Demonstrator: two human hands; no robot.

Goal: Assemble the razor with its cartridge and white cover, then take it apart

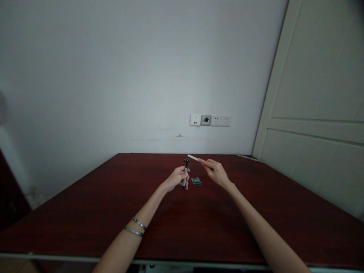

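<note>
My left hand [176, 178] is closed around the pale handle of a razor [185, 175], which stands nearly upright with its small dark head at the top. In my right hand [216, 171] I pinch a slim white stick-like piece [192, 157]; its free end points left, just above and to the right of the razor head, apart from it. What the stick is I cannot make out. Between and below my hands a small clear case with green contents [196, 181] lies on the table.
The dark red wooden table [119, 212] runs back to a pale wall [136, 76]. Wall sockets [216, 120] sit above its far edge. A cream panelled door [318, 94] stands along the right side. A thin strip [249, 158] lies at the far right corner.
</note>
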